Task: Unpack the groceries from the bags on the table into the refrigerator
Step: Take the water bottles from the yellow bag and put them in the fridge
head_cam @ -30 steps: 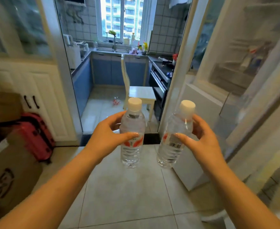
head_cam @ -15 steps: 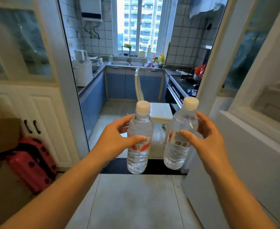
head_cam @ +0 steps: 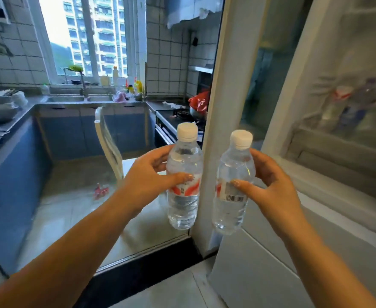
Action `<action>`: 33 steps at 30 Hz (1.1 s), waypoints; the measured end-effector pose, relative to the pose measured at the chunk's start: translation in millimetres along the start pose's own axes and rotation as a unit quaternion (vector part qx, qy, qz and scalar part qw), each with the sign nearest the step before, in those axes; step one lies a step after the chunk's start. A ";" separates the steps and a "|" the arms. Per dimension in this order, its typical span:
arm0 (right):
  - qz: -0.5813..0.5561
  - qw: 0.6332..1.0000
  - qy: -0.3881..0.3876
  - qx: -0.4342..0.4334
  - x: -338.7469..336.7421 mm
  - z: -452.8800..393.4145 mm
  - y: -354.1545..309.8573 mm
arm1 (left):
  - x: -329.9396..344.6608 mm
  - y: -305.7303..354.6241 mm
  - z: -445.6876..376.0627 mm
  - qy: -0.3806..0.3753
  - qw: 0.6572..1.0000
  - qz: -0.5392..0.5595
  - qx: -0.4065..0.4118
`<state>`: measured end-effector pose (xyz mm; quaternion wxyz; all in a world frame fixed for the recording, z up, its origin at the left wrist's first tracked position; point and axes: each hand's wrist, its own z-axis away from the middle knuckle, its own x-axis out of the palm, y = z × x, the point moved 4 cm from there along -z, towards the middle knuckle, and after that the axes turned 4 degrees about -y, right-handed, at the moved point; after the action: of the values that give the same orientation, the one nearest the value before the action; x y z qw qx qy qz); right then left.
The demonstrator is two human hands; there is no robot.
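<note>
Head view: both my hands are clamped mid-body, left hand [head_cam: 148,182] on one full water bottle [head_cam: 183,185], right hand [head_cam: 271,190] on the other bottle [head_cam: 232,187], which I judge weighty, smooth and slightly squashy.

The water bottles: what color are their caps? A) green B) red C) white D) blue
C: the bottle in the left hand and the bottle in the right hand are each topped with a white cap; red shows only on their labels.
</note>
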<state>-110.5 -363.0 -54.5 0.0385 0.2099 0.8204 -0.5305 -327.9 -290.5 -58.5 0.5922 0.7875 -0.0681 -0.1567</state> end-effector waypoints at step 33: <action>0.085 0.868 0.488 -0.033 -412.1 -216.2 117.3 | 497.7 91.6 -429.6 -0.375 0.888 0.229 0.138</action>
<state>343.7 -255.4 56.9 -0.3148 0.5089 0.7310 -0.3278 288.6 -71.2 53.4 0.4276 0.7063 -0.4844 -0.2892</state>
